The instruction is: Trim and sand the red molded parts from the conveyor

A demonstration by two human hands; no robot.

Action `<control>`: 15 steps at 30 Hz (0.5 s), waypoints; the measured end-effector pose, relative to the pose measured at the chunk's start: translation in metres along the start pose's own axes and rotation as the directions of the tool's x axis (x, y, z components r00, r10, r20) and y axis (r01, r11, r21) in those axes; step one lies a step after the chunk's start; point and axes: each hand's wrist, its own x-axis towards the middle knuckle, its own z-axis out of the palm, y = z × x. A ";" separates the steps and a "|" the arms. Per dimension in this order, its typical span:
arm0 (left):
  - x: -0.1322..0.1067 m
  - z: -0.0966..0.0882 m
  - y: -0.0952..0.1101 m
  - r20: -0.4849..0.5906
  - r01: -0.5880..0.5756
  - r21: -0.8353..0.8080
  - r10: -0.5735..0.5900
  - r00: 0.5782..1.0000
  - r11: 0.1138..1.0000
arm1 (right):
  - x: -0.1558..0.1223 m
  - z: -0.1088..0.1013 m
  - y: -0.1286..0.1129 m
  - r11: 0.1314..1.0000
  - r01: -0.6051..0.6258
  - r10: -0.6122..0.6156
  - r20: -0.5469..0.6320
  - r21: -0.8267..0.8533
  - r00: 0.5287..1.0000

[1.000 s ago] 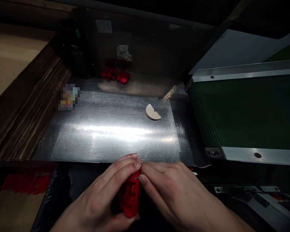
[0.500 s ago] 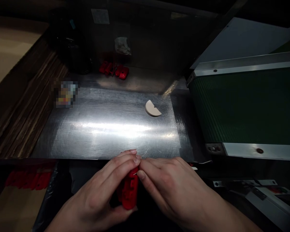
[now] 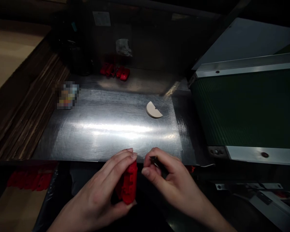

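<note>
A red plastic part [image 3: 130, 185] with notches along its narrow side is gripped upright by my left hand [image 3: 99, 190], fingers over its top and thumb under its bottom end. My right hand [image 3: 168, 175] is curled a short way to the right, apart from the part. Between its fingers is a small dark tool with a pointed tip [image 3: 155, 160]; most of it is hidden in the palm, so its kind is unclear. Both hands are at the near edge of the metal table [image 3: 106, 109].
A pale half-round piece [image 3: 154, 110] lies on the table. Several red parts [image 3: 122, 73] sit at the back, others [image 3: 30, 178] at lower left. Stacked cardboard [image 3: 36, 103] stands left; a green conveyor belt [image 3: 251, 109] runs at right.
My right hand has drawn away from the red part to the right, and the dark tool now shows in its fingers. My left hand keeps its hold on the part.
</note>
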 end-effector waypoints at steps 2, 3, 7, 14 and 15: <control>0.003 0.002 -0.001 -0.013 -0.010 0.029 0.010 1.000 1.000 | -0.001 0.009 0.008 0.993 0.117 -0.118 -0.074 -0.007 0.990; 0.004 0.004 -0.001 -0.019 -0.017 0.047 0.018 1.000 0.999 | -0.002 0.013 0.011 0.986 0.167 -0.168 -0.103 -0.013 0.980; 0.007 0.007 -0.001 -0.024 -0.025 0.129 0.028 0.999 0.991 | -0.001 0.023 0.019 0.965 0.258 -0.262 -0.189 -0.047 0.946; 0.009 0.009 0.000 0.000 -0.026 0.223 0.026 1.000 0.975 | 0.000 0.020 0.019 0.951 0.256 -0.285 -0.170 -0.173 0.943; 0.009 0.010 0.000 0.003 -0.037 0.222 0.037 0.999 0.974 | 0.001 0.017 0.017 0.947 0.245 -0.276 -0.136 -0.209 0.952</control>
